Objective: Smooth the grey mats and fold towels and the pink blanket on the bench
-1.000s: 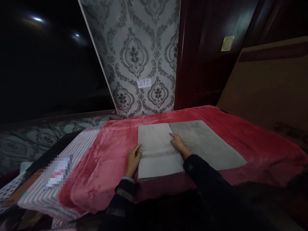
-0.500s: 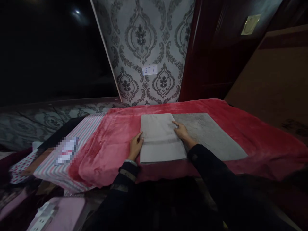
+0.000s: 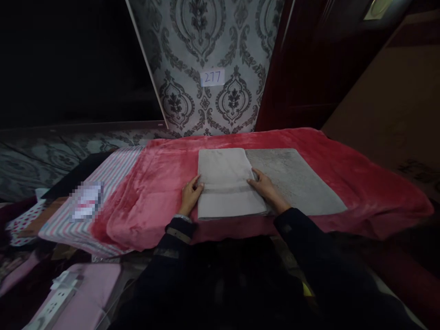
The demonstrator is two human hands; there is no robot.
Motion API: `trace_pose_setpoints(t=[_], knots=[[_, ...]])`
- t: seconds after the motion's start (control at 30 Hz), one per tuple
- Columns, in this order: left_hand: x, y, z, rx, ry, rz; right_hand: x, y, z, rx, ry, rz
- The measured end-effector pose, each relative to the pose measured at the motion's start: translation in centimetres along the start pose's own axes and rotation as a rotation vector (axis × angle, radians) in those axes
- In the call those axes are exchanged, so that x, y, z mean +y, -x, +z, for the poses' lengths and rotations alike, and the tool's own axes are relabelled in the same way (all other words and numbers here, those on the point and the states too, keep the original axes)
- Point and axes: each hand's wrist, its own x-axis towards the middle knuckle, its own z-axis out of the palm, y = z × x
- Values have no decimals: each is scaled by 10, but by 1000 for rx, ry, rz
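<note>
A light grey folded cloth lies flat on a red plush blanket. To its right spreads a darker, fuzzy grey cloth; I cannot tell whether the two are one piece. My left hand grips the folded cloth's left edge, thumb near the top face, other fingers curled at the side. At the right edge my right hand pinches it, its thumb on top and its fingers along the border over the darker part.
A striped cloth lies on the left, with a blurred pale item on it. A white power strip rests on a pink surface at lower left. Behind stand a dark screen and a patterned wall.
My right hand has shifted slightly right, and its extended index finger has moved off the top to the edge. My left hand keeps its place at the left edge. The view has tilted down.
</note>
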Motion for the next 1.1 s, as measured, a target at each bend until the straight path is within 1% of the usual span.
trace_pose_setpoints(t=[0.1, 0.3, 0.4, 0.5, 0.67, 0.73, 0.83, 0.97, 1.1], knots=[[0, 0, 1, -12, -2, -2, 1, 10, -1, 11, 102, -2], [0, -1, 2, -33, -92, 29, -7, 20, -3, 12, 286, -11], [0, 1, 0, -29, -57, 18, -9, 25, -9, 31, 362, 1], [-1, 1, -2, -31, -10, 6, -11, 31, -14, 49, 388, 19], [-2, 2, -3, -43, -4, -2, -20, 40, -13, 41, 448, 134], [-2, 3, -2, -38, -10, -7, -24, 40, -11, 26, 471, 151], [-1, 5, -1, -23, -24, 1, -24, 39, -9, 5, 491, 152], [1, 5, 0, -20, -57, 23, -18, 37, -7, 30, 530, 115], [2, 5, 1, 14, -4, 8, -15, 37, -13, 16, 550, 61]])
